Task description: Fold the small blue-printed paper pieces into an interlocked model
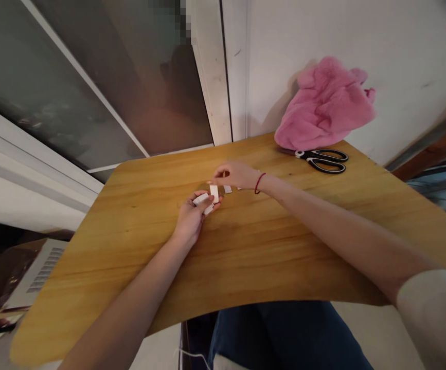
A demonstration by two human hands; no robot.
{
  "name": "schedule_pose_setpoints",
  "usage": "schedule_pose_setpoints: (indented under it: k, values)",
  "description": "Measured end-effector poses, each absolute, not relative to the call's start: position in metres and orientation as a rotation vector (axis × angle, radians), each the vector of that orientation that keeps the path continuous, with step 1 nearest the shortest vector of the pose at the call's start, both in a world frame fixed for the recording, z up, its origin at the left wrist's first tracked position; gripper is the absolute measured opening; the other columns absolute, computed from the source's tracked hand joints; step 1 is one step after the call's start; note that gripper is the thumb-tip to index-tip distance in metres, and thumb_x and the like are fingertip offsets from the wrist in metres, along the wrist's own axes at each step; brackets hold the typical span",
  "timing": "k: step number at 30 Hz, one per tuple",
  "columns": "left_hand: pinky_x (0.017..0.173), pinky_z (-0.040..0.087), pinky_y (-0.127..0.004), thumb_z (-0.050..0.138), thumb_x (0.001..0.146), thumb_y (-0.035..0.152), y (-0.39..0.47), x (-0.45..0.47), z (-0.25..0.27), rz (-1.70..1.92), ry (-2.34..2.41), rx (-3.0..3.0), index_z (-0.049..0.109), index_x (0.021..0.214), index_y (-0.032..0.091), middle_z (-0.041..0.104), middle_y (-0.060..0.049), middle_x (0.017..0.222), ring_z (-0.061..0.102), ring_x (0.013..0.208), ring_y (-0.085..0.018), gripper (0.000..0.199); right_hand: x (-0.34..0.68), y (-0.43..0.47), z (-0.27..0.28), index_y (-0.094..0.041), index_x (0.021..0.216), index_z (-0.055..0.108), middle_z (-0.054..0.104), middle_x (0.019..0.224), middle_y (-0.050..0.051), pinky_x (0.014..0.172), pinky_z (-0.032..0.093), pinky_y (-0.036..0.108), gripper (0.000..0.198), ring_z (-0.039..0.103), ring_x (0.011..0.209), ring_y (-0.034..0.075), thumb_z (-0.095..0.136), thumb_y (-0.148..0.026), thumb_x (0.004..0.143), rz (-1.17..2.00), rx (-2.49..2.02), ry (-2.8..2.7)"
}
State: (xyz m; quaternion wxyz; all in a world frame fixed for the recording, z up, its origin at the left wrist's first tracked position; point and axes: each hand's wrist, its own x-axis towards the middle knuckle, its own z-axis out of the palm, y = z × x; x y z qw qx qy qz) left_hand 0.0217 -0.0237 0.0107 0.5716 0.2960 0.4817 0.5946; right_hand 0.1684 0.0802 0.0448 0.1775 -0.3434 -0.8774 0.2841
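Note:
My left hand [192, 215] is closed around several small white paper slips [201, 199], its thumb lying on top of them. Just above it, my right hand [235, 175], with a red string bracelet [259, 183] at the wrist, pinches the upper end of one white slip [214, 193]. The lower end of that slip is still by the left thumb and fingers. Another small white slip [227, 189] lies on the wooden table [161, 180] under the right hand. A further white piece is partly hidden beneath the right wrist.
Black-handled scissors [325, 158] lie at the back right, their blades partly under a pink plush cloth [328, 105] that rests against the wall. A glass-paned door or window frame [211, 77] stands behind the table. To the left is a box [39, 272] below table height.

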Motion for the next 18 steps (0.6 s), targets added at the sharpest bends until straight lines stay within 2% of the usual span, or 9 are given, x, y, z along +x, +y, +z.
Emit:
schedule_pose_setpoints:
  k: [2,5,8,10,14,18]
  values:
    - [0.082,0.056,-0.031,0.069,0.07,0.005,-0.023,0.021,0.011,1.387,1.125,0.702,0.056,0.083,0.014,0.071,-0.006,0.085,0.072,0.08,-0.018,0.021,0.167,0.078,0.048,-0.014,0.08,0.069,0.063,0.075,0.002,0.061,0.032,0.022,0.035,0.049,0.066,0.009,0.061,-0.048,0.078,0.933,-0.919,-2.484]
    - [0.083,0.056,-0.031,0.066,0.073,0.005,-0.022,0.021,0.011,1.402,1.104,0.67,0.056,0.084,0.014,0.071,-0.007,0.083,0.071,0.08,-0.018,0.017,0.172,0.08,0.056,-0.013,0.076,0.069,0.063,0.071,0.002,0.058,0.033,0.022,0.031,0.049,0.062,0.008,0.064,-0.044,0.075,0.971,-0.978,-2.409]
    - [0.085,0.055,-0.031,0.056,0.077,0.004,-0.02,0.019,0.013,1.418,1.048,0.565,0.056,0.085,0.011,0.071,-0.011,0.086,0.071,0.084,-0.019,0.01,0.182,0.08,0.066,-0.015,0.071,0.069,0.063,0.067,0.001,0.056,0.033,0.023,0.027,0.048,0.059,0.008,0.067,-0.041,0.073,1.005,-1.094,-2.509]
    - [0.087,0.055,-0.031,0.049,0.075,-0.001,-0.018,0.016,0.014,1.423,1.014,0.493,0.056,0.084,0.01,0.071,-0.014,0.089,0.071,0.086,-0.02,0.015,0.184,0.076,0.069,-0.016,0.069,0.069,0.063,0.064,0.001,0.053,0.032,0.023,0.023,0.047,0.057,0.008,0.07,-0.039,0.072,0.986,-1.169,-2.659]
    - [0.093,0.052,-0.031,0.044,0.066,-0.007,-0.017,0.011,0.017,1.436,0.967,0.425,0.055,0.083,0.01,0.07,-0.013,0.09,0.07,0.089,-0.02,0.027,0.174,0.061,0.064,-0.018,0.073,0.07,0.066,0.07,0.003,0.051,0.033,0.025,0.02,0.052,0.058,0.012,0.073,-0.037,0.069,0.733,-1.413,-2.82]
    - [0.092,0.053,-0.029,0.043,0.064,-0.008,-0.019,0.009,0.022,1.44,0.959,0.403,0.056,0.084,0.01,0.07,-0.013,0.091,0.07,0.09,-0.019,0.03,0.164,0.054,0.062,-0.015,0.075,0.07,0.067,0.078,0.01,0.051,0.033,0.029,0.031,0.059,0.068,0.02,0.074,-0.045,0.066,0.474,-1.605,-2.876]
